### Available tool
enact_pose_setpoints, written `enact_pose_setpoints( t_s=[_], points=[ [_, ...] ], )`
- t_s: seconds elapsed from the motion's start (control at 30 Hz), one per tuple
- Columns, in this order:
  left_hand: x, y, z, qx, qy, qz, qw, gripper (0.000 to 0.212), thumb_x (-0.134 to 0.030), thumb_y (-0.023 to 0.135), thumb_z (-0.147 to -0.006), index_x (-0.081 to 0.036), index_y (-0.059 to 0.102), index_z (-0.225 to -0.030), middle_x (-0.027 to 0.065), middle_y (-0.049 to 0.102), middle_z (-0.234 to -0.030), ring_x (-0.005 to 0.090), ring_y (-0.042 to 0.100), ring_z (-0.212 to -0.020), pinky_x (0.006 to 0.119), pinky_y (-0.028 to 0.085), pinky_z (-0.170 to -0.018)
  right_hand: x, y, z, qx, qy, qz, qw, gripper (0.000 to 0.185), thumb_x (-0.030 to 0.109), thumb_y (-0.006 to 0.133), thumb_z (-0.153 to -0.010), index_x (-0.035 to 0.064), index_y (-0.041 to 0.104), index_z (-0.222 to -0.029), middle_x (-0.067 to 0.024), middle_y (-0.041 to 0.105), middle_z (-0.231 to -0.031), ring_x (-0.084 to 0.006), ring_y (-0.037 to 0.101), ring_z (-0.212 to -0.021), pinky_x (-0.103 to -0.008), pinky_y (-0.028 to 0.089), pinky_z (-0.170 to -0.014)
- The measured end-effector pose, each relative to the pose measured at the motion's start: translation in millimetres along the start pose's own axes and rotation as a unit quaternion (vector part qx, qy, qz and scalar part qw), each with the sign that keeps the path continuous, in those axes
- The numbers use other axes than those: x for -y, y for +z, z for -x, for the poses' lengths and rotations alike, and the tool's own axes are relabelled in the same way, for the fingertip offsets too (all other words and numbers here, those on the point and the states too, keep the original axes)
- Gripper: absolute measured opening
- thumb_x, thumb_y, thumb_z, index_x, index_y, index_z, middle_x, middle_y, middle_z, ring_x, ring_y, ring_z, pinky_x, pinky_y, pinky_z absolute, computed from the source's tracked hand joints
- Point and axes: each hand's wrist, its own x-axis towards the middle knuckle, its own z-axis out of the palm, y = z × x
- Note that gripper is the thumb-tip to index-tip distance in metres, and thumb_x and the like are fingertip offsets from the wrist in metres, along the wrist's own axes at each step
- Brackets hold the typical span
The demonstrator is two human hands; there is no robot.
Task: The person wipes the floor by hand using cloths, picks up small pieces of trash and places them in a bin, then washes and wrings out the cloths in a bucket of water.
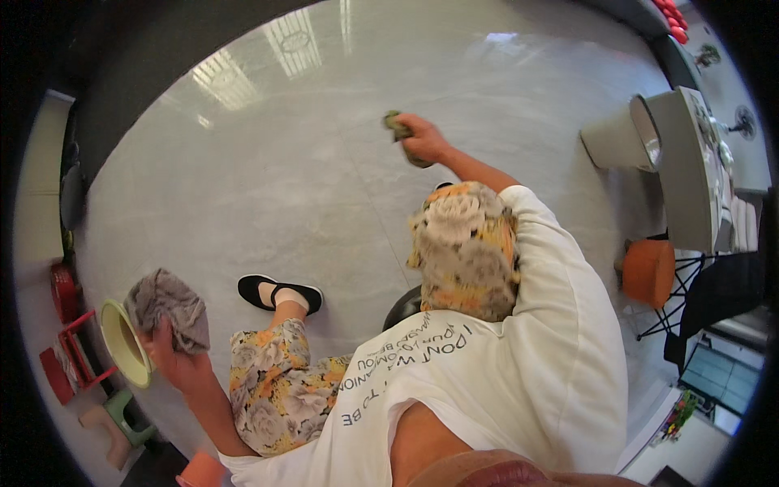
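My left hand (173, 359) grips a crumpled grey cloth (170, 310), held beside the rim of a pale yellow bucket (109, 329). Whether the cloth touches the bucket cannot be told. Out over the floor, my right hand (423, 140) is closed around a small olive-green item (398, 125), perhaps a cloth. Motion blurs it, and my fingers hide its middle. My knees, in floral trousers (465, 255), are spread apart, and part of a round black seat (405, 307) shows between them.
Glossy grey floor (274, 182) spreads before me. Right stand a white bin (614, 143), a desk (681, 176) and an orange chair (648, 274). Left are a red folding frame (79, 350) and a green stool (125, 417). An orange-pink container (201, 470) sits close to my left side.
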Motion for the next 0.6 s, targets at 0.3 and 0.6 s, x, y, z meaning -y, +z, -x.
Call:
enact_pose_setpoints(
  t_s=[0.3, 0.6],
  points=[
    [21, 0, -7, 0.109, -0.051, -0.024, 0.992, 0.033, 0.001, 0.051, -0.076, -0.004, 0.044, -0.107, 0.0061, 0.053, -0.097, 0.0168, 0.054, -0.086, 0.03, 0.045, -0.075, -87, -173, 221, -0.375, 0.255, 0.275, 0.848, 0.049, 0.016, 0.057, -0.065, 0.0086, 0.049, -0.112, -0.0129, 0.056, -0.102, -0.0252, 0.053, -0.095, -0.0319, 0.041, -0.08],
    [42, -13, -24, 0.147, -0.104, -0.131, 0.975, 0.03, -0.004, 0.052, -0.077, -0.005, 0.045, -0.106, 0.0053, 0.053, -0.096, 0.0162, 0.054, -0.085, 0.03, 0.046, -0.071, -99, -88, 418, -0.474, 0.497, 0.229, 0.69, 0.046, 0.018, 0.056, -0.068, 0.0049, 0.045, -0.111, -0.0183, 0.049, -0.108, -0.0328, 0.046, -0.101, -0.0387, 0.037, -0.085]
  ],
)
